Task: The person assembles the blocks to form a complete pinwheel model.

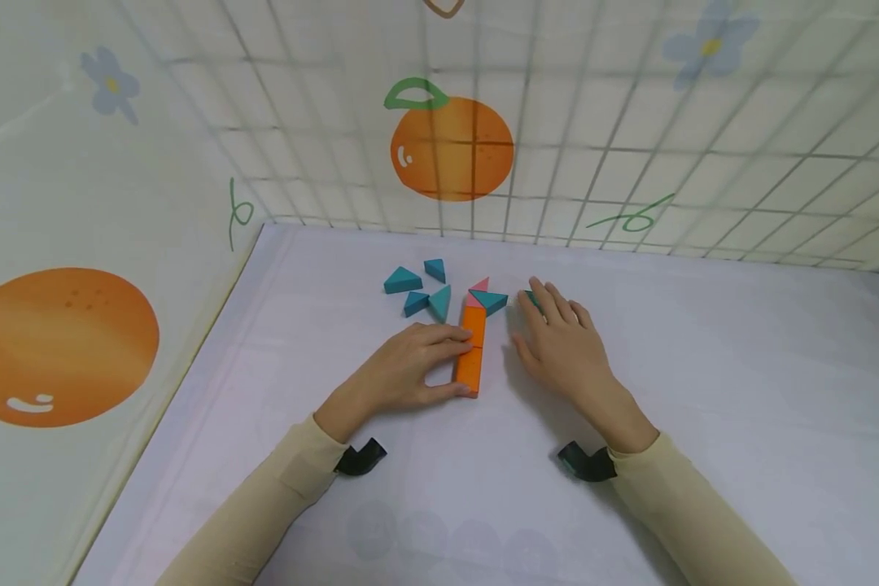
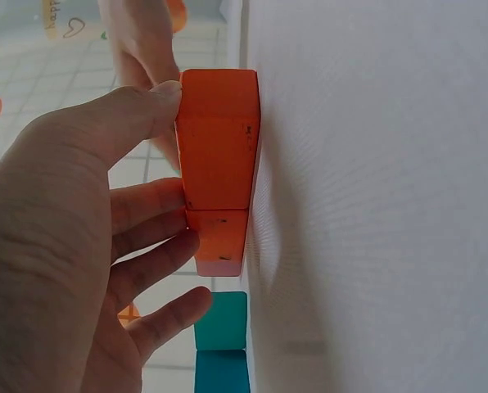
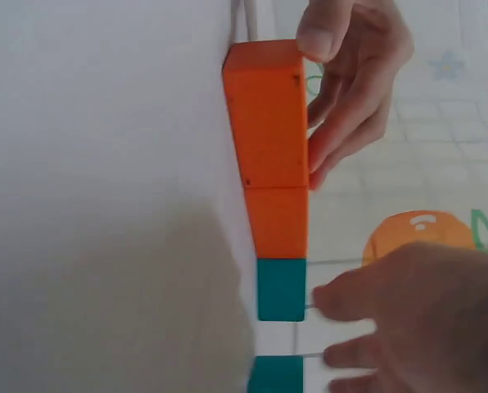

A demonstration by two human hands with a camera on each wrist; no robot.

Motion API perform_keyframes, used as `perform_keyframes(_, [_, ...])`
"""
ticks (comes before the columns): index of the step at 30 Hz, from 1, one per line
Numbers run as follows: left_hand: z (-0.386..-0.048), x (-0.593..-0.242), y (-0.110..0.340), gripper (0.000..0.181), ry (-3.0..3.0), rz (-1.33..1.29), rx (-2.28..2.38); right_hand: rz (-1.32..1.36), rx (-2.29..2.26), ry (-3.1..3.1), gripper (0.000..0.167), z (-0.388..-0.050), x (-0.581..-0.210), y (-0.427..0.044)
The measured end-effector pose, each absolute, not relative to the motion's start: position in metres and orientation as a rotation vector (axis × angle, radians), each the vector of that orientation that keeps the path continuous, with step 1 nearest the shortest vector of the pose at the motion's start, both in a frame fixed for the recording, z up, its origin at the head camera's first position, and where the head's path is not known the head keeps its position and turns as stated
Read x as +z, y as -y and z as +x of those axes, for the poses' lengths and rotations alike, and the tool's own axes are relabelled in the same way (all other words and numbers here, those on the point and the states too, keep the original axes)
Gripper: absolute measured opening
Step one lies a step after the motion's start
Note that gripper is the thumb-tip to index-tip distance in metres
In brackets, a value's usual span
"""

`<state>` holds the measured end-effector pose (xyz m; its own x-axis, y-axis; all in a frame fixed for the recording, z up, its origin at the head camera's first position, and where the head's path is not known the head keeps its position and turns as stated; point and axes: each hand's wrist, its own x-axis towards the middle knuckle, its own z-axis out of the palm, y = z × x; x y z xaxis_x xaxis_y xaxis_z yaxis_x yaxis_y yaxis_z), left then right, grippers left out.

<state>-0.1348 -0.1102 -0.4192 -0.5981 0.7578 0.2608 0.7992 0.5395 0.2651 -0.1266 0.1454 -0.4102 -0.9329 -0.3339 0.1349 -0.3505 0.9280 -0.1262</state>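
Note:
Two orange blocks (image 1: 472, 370) lie end to end in a line on the white surface. My left hand (image 1: 413, 366) touches their left side, the thumb near the closest end and the fingertips further along. Beyond them sit pink triangular pieces (image 1: 479, 285), with a teal triangular block (image 1: 489, 299) against the right of the row. My right hand (image 1: 567, 346) is palm down to the right, its fingers spread over another teal block (image 1: 531, 299) that they mostly cover. In the right wrist view that teal block (image 3: 277, 375) shows beside the fingers.
Several teal triangular blocks, one of them at the far left (image 1: 403, 281), lie in a loose group left of the row. A cloth wall with printed oranges (image 1: 452, 150) rises behind, and another wall (image 1: 59, 350) stands at the left.

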Motion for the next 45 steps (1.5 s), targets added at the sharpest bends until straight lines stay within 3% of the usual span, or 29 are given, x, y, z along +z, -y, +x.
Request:
perform_keyframes(7, [-0.136, -0.419, 0.11, 0.06, 2.665, -1.357, -0.546, 0.446, 0.148, 3.092, 0.061, -0.119, -0.403, -0.145])
perform_keyframes(16, [-0.138, -0.416, 0.108, 0.06, 2.67, -1.357, -0.543, 0.464, 0.227, 3.036, 0.066, -0.135, -0.414, -0.157])
perform_keyframes(45, [-0.135, -0.421, 0.111, 0.06, 2.647, -1.348, -0.566, 0.469, 0.383, 2.89, 0.05, -0.152, -0.42, -0.161])
